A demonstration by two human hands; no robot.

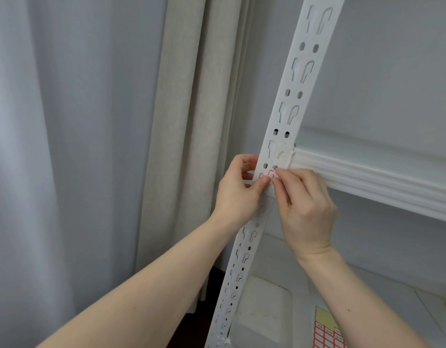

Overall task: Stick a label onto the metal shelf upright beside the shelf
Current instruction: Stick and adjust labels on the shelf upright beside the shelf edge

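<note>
Pressing a small red-edged label (271, 173) onto the white upright (279, 136) just below the shelf rail (367, 179).

Head view: the label lies against the upright's front face, between the two hands, level with the shelf's lower edge. The left hand (238, 189) curls around the upright's left edge, its thumb tip touching the label's left side; the right hand (304, 209) comes from below right, fingers bent, fingertips pinching or pressing the label's right end, which I cannot tell. The upright's long axis leans up to the right; both hands are equally near. A label sheet (328, 332) lies on the lower shelf.
</note>
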